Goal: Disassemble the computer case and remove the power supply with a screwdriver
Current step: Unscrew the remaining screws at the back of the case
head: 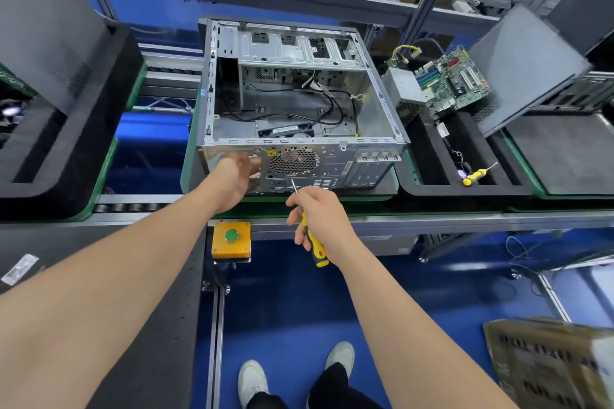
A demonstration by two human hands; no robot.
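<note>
Computer case [382, 109], left grip [236, 174] at its rear panel [334, 161], closure indiscernible, right grip [324, 216] wrapped round yellow screwdriver [316, 250], tip under fan grille [295, 161]

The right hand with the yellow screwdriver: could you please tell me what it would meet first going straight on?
Probably the rear panel of the grey metal computer case, just below its round fan grille; the yellow-handled screwdriver may already touch it.

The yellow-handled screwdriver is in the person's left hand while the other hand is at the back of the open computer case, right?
No. The head view shows the screwdriver in the right hand; the left hand is at the back of the open computer case.
</note>
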